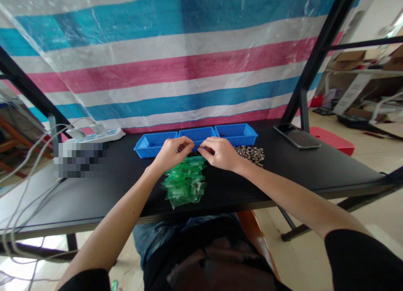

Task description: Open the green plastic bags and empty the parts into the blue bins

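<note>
My left hand [175, 153] and my right hand [220, 153] meet closely above the middle of the table, fingers pinched. Whatever sits between the fingertips is too small to make out. Just below them lies a heap of small green plastic bags [185, 183]. To the right of my right hand is a pile of small metallic pieces [252, 154], partly behind the wrist. Three blue trays stand in a row behind the hands: a left one [151, 145], a middle one [198, 133] and a right one [241, 133], which has a small dark item inside.
A phone [297, 136] lies at the table's right. A white power strip [107, 136] with plugs and cables is at the left. Black frame posts flank a striped sheet [176, 64] behind the table [126, 190]. A red stool [333, 141] stands beyond the right edge.
</note>
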`<state>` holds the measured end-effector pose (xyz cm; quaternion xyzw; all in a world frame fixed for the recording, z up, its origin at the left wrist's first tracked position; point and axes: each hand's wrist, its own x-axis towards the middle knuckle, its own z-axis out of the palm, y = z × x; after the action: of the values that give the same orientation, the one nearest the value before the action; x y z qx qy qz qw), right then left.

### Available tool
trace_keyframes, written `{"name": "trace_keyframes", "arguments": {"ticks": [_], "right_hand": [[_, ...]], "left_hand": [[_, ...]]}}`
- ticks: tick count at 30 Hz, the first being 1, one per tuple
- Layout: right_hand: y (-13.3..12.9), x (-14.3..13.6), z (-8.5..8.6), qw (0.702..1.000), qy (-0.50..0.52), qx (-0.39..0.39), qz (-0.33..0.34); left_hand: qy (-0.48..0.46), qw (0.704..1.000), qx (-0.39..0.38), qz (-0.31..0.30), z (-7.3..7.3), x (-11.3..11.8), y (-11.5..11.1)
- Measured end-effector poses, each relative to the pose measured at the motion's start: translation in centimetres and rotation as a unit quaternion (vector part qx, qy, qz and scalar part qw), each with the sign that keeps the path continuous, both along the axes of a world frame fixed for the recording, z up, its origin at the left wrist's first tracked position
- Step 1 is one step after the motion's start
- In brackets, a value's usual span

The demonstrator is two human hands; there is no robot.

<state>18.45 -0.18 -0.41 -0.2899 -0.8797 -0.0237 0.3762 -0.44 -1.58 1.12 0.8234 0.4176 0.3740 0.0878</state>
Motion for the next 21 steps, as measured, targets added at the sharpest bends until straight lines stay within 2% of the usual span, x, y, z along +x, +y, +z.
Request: {"name": "trace_keyframes", "arguments": {"ticks": [11,21], "right_hand": [[0.05,0.12,0.12,1.000,-0.007,-0.002,-0.001],[-0.05,0.27,0.24,1.000,0.000,-0.003,-0.001]], "left_hand": [[0.011,1.000,0.004,-0.010,-0.14,0.22,-0.05],[-0.003,1.000,0.016,0.005,0.12,-0.10,-0.06]]}}
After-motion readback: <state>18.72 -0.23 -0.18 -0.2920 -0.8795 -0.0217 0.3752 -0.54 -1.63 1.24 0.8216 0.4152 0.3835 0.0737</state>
